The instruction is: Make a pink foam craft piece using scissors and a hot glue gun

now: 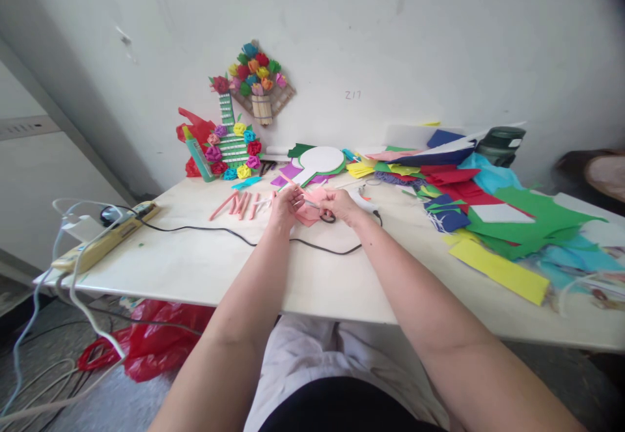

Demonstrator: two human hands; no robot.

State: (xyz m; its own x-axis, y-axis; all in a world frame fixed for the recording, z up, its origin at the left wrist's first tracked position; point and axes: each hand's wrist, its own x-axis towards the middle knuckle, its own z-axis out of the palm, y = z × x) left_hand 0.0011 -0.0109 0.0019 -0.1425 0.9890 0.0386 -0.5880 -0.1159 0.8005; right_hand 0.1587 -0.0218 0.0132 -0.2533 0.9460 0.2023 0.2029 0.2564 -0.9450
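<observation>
Over the middle of the table, my left hand (287,203) is closed on a piece of pink paper (318,194), part of which runs up past the fingertips. My right hand (340,205) is wrapped round a small pair of scissors (328,216); their dark handle loops show below the fingers and the blades point toward my left hand. More pink paper (308,216) lies under both hands. Several rolled pink pieces (239,203) rest to the left of my left hand. Just beyond the hands is a white round shape with a handle and green edge (321,160).
Coloured sheets (517,220) are heaped on the right. A paper-flower guitar (234,142) and a green glue bottle (199,155) stand at the back left. A black cord (215,228) crosses the table from a power strip (105,237). A white tool (362,201) lies behind my right hand.
</observation>
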